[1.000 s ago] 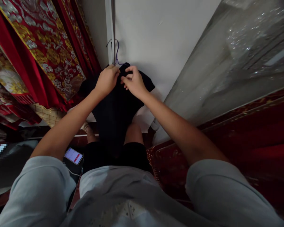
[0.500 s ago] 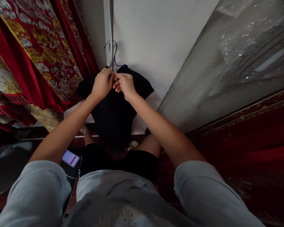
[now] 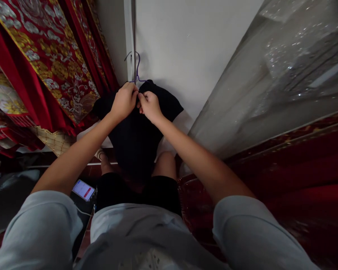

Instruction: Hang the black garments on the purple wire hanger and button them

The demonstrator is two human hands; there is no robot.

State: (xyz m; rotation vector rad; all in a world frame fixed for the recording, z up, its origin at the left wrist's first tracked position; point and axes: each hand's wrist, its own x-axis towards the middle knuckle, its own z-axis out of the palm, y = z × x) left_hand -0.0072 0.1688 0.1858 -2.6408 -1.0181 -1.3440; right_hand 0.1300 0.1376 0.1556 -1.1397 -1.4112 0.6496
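Note:
A black shirt [image 3: 135, 138] hangs on a purple wire hanger [image 3: 138, 69], whose hook goes over a narrow upright strip at the white wall. My left hand [image 3: 125, 99] is closed in a pinch at the shirt's neckline, just under the hanger. Close beside it, my right hand [image 3: 150, 106] also pinches at the neckline, thumb against the index finger and the other fingers curled. Their fingertips nearly meet. Any small part between the fingertips is too small to make out.
Red cloth with gold and silver embroidery [image 3: 59, 63] hangs at the left. On the right stands a large panel in clear plastic wrap [image 3: 242, 97], above dark red material [image 3: 298, 172]. A lit phone [image 3: 83, 189] with a cable lies on a dark surface at lower left.
My right hand has shifted slightly down, and its fingers have curled in more. My left hand stays at the neckline. The leg on the right has moved inward.

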